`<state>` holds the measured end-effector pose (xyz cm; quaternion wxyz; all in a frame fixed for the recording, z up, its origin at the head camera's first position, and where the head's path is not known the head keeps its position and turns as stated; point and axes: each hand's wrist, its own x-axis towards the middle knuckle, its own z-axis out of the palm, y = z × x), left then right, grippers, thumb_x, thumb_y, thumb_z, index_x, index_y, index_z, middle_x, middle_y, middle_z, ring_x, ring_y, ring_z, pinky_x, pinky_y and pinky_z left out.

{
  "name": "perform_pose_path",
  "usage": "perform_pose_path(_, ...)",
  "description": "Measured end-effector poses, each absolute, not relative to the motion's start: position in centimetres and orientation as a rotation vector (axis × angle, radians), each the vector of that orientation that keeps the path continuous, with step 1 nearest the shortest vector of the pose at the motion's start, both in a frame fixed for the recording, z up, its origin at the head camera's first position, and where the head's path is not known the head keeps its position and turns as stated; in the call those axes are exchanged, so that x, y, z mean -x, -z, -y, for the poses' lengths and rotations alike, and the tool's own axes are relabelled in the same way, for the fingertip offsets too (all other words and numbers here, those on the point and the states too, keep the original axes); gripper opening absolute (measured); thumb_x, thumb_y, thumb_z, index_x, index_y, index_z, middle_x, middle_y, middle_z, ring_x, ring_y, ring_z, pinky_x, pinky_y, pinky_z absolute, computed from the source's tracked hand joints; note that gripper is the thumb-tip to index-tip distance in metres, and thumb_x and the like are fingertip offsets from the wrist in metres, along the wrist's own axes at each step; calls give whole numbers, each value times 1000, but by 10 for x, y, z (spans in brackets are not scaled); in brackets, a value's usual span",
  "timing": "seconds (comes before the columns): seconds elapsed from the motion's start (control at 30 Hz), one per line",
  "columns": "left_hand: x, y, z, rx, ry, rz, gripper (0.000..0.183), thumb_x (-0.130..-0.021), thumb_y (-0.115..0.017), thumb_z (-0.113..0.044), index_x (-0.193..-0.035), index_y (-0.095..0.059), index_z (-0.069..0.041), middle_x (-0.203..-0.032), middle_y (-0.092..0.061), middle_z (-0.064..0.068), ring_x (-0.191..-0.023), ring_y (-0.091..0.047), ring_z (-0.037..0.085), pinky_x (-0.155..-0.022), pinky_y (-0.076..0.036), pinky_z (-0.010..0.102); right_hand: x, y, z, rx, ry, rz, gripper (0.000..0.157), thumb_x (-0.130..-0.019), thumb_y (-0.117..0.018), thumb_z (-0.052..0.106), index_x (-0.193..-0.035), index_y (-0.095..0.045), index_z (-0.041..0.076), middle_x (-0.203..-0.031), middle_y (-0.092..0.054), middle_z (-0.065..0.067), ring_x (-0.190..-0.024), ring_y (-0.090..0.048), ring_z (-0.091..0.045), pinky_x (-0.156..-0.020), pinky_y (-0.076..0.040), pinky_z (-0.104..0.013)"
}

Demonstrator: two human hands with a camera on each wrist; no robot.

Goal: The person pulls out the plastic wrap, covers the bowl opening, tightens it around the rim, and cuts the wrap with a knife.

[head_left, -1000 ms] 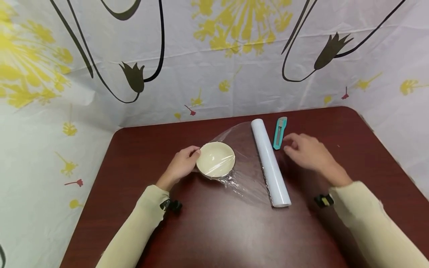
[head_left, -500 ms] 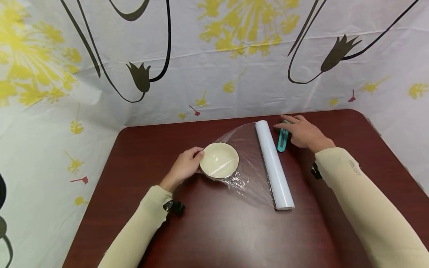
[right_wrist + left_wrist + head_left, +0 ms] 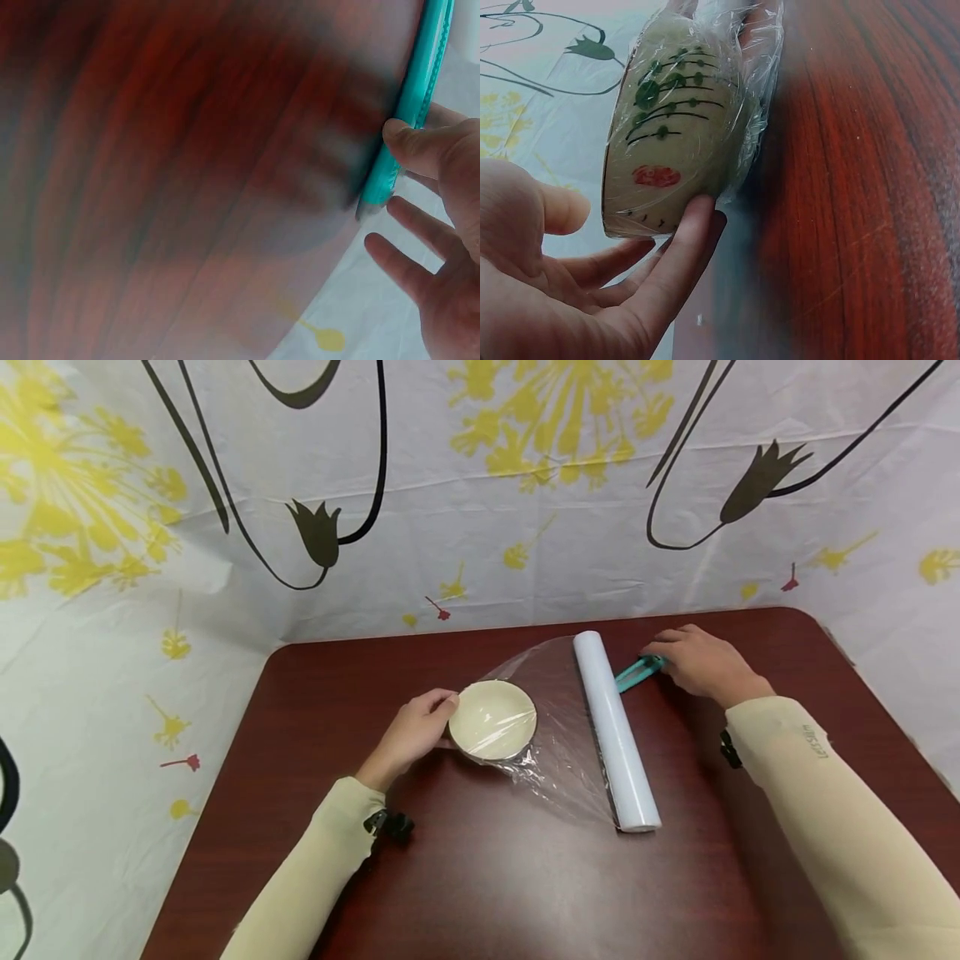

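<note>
My left hand (image 3: 411,732) grips the left side of a cream bowl (image 3: 492,720), thumb at the rim and fingers along the outside. Clear cling film (image 3: 564,735) covers the bowl and stretches right to a white roll (image 3: 618,735). The left wrist view shows the bowl's painted wall (image 3: 676,124), with green leaves and a red mark under crinkled film. Right of the roll, my right hand (image 3: 705,664) pinches a teal utility knife (image 3: 637,674) near one end. In the right wrist view, thumb and fingers hold the knife (image 3: 420,71), other fingers spread apart.
All of it lies on a dark red wooden table (image 3: 480,893) with rounded far corners. Behind and at both sides hangs a white sheet (image 3: 480,527) printed with flowers. The roll lies between the bowl and my right hand.
My right hand has reached the utility knife, taken hold of its far end and turned it to a slant toward the roll. The left hand stays on the bowl.
</note>
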<state>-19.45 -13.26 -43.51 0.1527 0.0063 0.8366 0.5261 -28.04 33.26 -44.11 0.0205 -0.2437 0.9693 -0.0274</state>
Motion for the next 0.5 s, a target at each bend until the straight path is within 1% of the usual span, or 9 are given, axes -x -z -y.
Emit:
perform_pose_path(0.1, 195, 436, 132, -21, -1507, -2394, 45, -117, -55, -34, -153, -62, -7, -140, -67, 15, -95, -74, 23, -80, -66, 37, 274, 441, -341, 742, 102, -3020, 34, -95, -78, -2, -128, -74, 7, -125, -70, -17, -117, -59, -44, -92, -56, -62)
perform_pose_path(0.23, 194, 438, 132, -12, -1513, -2390, 46, -117, -55, -34, -153, -62, -6, -142, -66, 16, -97, -74, 23, -81, -66, 38, 263, 439, -350, 694, 118, -2990, 29, -96, -80, 1, -124, -70, 6, -112, -67, -12, -102, -61, -36, -85, -57, -59)
perform_pose_path(0.33, 194, 439, 133, -3, -1525, -2377, 46, -117, -56, -33, -153, -61, -5, -141, -66, 17, -96, -74, 23, -81, -66, 37, 252, 440, -358, 664, 198, -2947, 24, -102, -77, 4, -124, -67, 0, -110, -62, -14, -97, -63, -33, -84, -56, -58)
perform_pose_path(0.4, 193, 440, 134, -5, -1535, -2362, 46, -117, -56, -33, -154, -61, -4, -140, -66, 17, -95, -74, 23, -81, -66, 37, 242, 441, -364, 631, 286, -2932, 25, -106, -73, 6, -126, -63, -5, -112, -61, -17, -96, -64, -33, -84, -56, -58)
perform_pose_path(0.5, 192, 439, 135, -22, -1554, -2334, 47, -118, -55, -33, -154, -60, -4, -139, -66, 18, -95, -73, 23, -82, -66, 37, 225, 443, -372, 575, 442, -2921, 24, -112, -64, 8, -128, -54, -8, -107, -65, -16, -88, -65, -28, -77, -57, -52)
